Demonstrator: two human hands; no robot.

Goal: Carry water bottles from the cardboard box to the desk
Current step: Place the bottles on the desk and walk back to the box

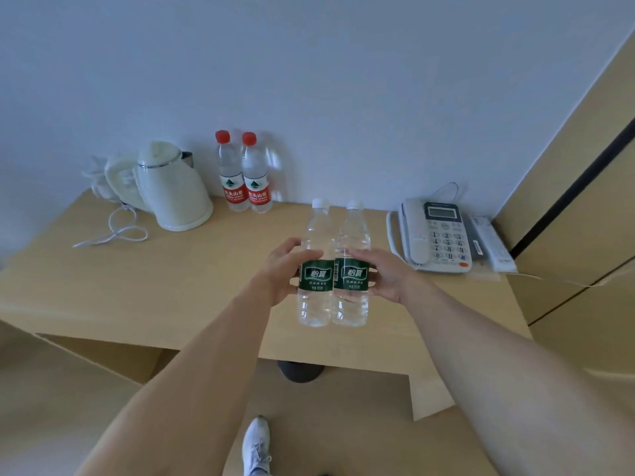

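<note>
Two green-label bottles, side by side and touching, upright, white caps up. Left hand (280, 269) curls round the left bottle (315, 269) at its label; right hand (385, 274) curls round the right bottle (352, 269) likewise. Both bottles sit between the palms, above the desk (171, 286). Beyond the left hand: two red-cap bottles (244, 173), a kettle (171, 190).

White characters "怡寶" are borne on the green labels of the left green-label bottle (315, 269) and the right green-label bottle (352, 267) (the smaller lines beneath are too blurred to be read). "农夫山泉" is printed on the red labels of the two red-capped bottles (244, 173), and digits 1 to 9 are shown on the telephone (443, 235) keypad.
</note>
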